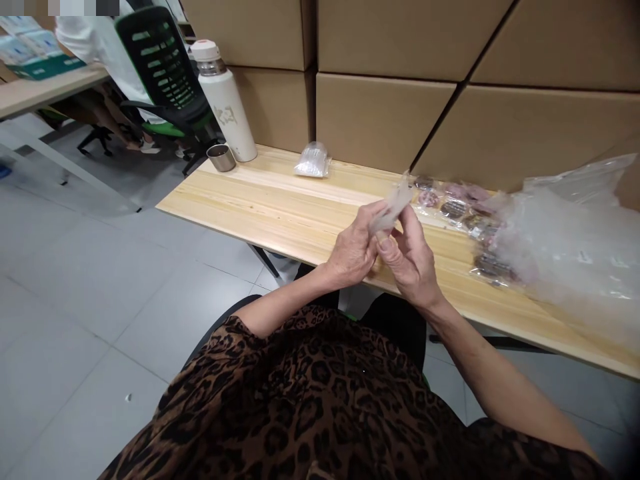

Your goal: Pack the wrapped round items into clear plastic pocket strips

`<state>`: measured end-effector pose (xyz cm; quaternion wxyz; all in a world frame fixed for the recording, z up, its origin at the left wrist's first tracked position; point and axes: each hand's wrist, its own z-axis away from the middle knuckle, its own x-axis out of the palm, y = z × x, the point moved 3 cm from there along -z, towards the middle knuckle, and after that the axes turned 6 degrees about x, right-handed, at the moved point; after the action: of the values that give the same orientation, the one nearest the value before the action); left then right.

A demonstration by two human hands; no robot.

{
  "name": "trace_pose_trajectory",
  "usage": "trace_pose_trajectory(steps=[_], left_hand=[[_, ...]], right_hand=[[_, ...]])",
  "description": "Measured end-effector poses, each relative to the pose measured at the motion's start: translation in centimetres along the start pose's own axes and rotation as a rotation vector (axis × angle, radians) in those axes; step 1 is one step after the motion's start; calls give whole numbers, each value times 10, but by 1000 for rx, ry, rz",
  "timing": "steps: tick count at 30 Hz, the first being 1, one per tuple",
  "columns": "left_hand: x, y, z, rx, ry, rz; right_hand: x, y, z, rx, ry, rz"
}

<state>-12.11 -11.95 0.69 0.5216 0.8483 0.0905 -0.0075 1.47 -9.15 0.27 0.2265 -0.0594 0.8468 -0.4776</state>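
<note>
Over the front edge of the wooden table, my left hand (353,250) and my right hand (411,261) are close together, both closed on one small translucent plastic bag (391,208). The bag stands tilted up from my fingers; what is inside it, if anything, I cannot make out. My right thumb presses on its lower end. Just beyond my right hand lie several small clear packets (454,208) with pink and dark contents. A large translucent plastic bag (575,240) bulges at the right, partly over the packets.
Stacked cardboard boxes (385,117) line the back of the wooden table (270,207). A white bottle (230,110), a metal cup (221,158) and a small clear bundle (313,160) stand toward the left. Beyond are an office chair (157,67) and a person in white (95,40).
</note>
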Motion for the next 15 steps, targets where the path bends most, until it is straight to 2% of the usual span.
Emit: trace_pose_trajectory(steps=[3, 7, 11, 15], left_hand=[[2, -3, -2, 66, 9, -83], [-3, -3, -17, 9, 34, -264], [-11, -2, -32, 69, -102, -446], [-32, -7, -45, 174, -205, -435]], right_hand=[[4, -3, -8, 119, 63, -160], [9, 2, -26, 303, 151, -395], [7, 24, -57, 389, 166, -557], [0, 49, -100, 540, 227, -552]])
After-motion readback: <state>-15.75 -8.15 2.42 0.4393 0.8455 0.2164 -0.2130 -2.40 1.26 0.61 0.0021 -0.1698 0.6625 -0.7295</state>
